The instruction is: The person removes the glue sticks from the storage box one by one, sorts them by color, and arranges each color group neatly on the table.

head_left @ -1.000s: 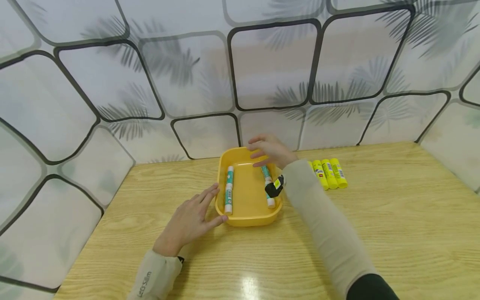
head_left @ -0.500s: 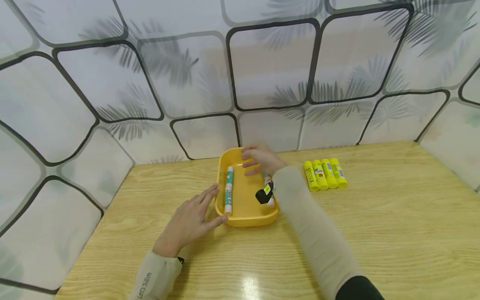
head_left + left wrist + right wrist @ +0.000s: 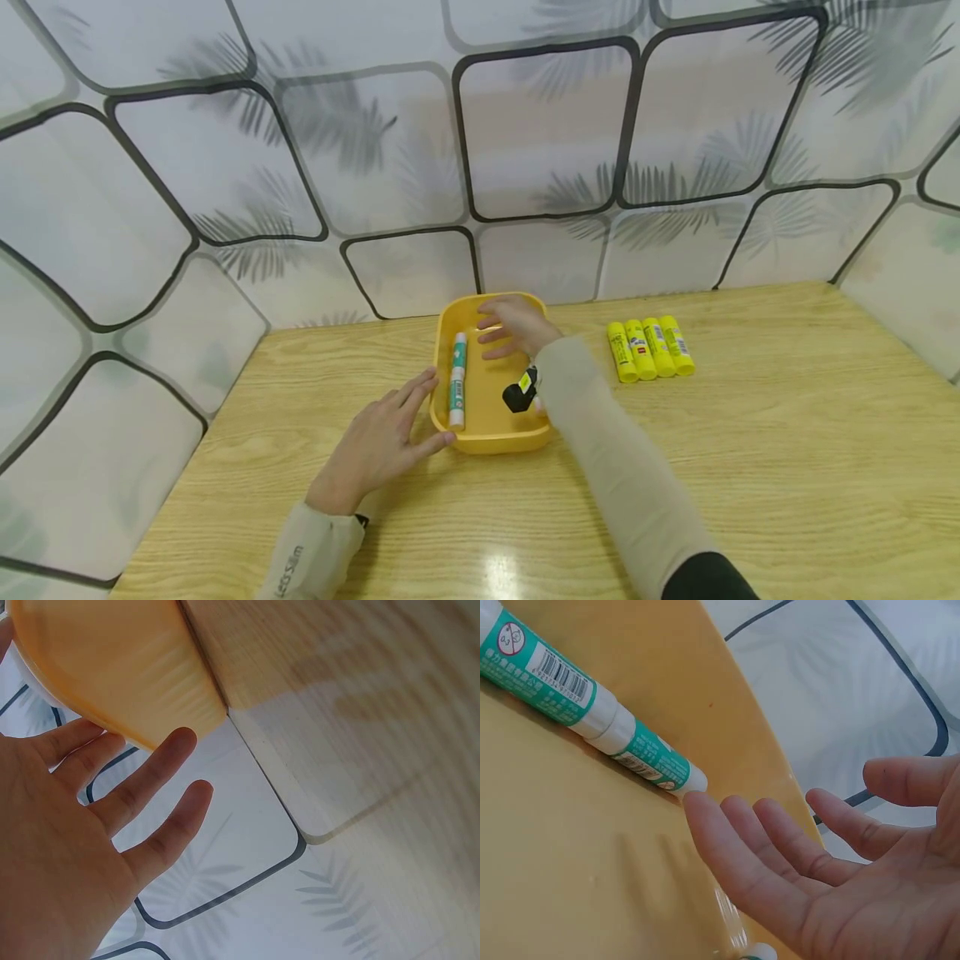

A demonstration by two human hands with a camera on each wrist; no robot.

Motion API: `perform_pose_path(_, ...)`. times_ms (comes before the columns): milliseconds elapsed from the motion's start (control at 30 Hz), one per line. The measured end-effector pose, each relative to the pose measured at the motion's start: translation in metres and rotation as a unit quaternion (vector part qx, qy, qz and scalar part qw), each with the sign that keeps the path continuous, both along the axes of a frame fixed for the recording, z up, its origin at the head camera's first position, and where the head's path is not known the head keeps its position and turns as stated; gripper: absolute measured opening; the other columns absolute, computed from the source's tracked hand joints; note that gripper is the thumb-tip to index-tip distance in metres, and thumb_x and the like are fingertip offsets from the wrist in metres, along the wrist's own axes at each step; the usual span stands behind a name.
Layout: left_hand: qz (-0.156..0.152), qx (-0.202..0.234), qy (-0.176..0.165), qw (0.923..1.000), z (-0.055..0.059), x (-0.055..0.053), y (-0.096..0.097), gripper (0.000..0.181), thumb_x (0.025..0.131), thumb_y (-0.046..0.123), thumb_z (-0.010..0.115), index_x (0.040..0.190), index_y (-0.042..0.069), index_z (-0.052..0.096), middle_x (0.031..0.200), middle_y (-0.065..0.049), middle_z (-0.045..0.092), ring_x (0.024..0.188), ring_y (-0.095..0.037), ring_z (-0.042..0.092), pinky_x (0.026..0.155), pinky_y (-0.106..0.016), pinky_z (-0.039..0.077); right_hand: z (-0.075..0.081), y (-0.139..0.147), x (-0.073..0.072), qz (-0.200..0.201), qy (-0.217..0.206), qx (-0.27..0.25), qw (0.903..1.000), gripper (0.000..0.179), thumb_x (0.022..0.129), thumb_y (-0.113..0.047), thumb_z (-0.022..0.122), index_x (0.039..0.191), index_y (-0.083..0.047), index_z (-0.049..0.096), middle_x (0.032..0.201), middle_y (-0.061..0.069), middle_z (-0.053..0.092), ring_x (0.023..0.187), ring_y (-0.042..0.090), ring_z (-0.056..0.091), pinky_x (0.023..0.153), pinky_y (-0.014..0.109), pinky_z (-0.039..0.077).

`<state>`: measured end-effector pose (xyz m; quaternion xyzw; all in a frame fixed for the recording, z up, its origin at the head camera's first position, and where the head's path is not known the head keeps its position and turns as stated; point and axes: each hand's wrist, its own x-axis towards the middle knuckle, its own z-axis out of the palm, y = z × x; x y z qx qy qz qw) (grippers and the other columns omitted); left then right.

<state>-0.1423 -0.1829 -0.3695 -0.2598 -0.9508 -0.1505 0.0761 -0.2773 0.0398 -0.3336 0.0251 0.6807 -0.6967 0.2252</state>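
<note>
A yellow plastic tray (image 3: 495,446) stands against the wall, with white-and-green glue sticks (image 3: 458,358) lying end to end along its left side. My left hand (image 3: 375,446) touches the tray's left and front rim with fingers straight and spread. Over the tray's far right part hovers my right hand (image 3: 516,327), fingers extended, holding nothing. The right wrist view puts its fingertips right by the end of a glue stick (image 3: 652,754); the white tip of another stick (image 3: 761,951) shows below. My right wrist hides most of the sticks on the tray's right side.
Several yellow glue sticks (image 3: 652,348) lie side by side on the wooden table (image 3: 787,433), right of the tray. A patterned wall covering (image 3: 405,150) rises directly behind the table. A small black device (image 3: 519,393) is strapped at the right wrist.
My right hand has moved left and slightly toward me, further over the tray. The leftmost yellow glue stick has come out from behind the sleeve. My left hand stays put.
</note>
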Motion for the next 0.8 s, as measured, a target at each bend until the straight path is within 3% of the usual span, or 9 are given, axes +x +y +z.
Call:
perform_pose_path(367, 0.002, 0.003, -0.001, 1.0, -0.001, 0.0, -0.001, 0.077, 0.096, 0.053, 0.065, 0.152, 0.003, 0.045, 0.159, -0.01, 0.04, 0.123, -0.039, 0.058, 0.099, -0.056, 0.049, -0.008, -0.017, -0.004, -0.002, -0.033, 0.023, 0.9992, 0.048, 0.106, -0.016, 0.05, 0.15, -0.001, 0.039, 0.138, 0.026, 0.051, 0.114, 0.039, 0.059, 0.081, 0.048, 0.061)
perform_pose_path(600, -0.001, 0.007, 0.003, 1.0, -0.001, 0.0, 0.0, 0.078, 0.096, 0.054, 0.064, 0.151, 0.003, 0.045, 0.159, -0.01, 0.04, 0.123, -0.039, 0.058, 0.099, -0.055, 0.05, -0.012, -0.023, -0.004, -0.008, -0.064, 0.017, 0.9978, 0.052, 0.105, -0.016, 0.051, 0.153, -0.001, 0.035, 0.14, 0.027, 0.048, 0.119, 0.041, 0.057, 0.087, 0.051, 0.058)
perform_pose_path(800, -0.001, 0.002, -0.002, 1.0, 0.0, -0.001, -0.001, 0.079, 0.096, 0.055, 0.064, 0.152, 0.002, 0.045, 0.16, -0.01, 0.039, 0.126, -0.039, 0.056, 0.101, -0.055, 0.048, -0.016, -0.03, -0.008, -0.01, -0.089, -0.006, 0.996, 0.048, 0.105, -0.015, 0.051, 0.15, -0.001, 0.04, 0.133, 0.025, 0.053, 0.113, 0.036, 0.061, 0.088, 0.049, 0.058)
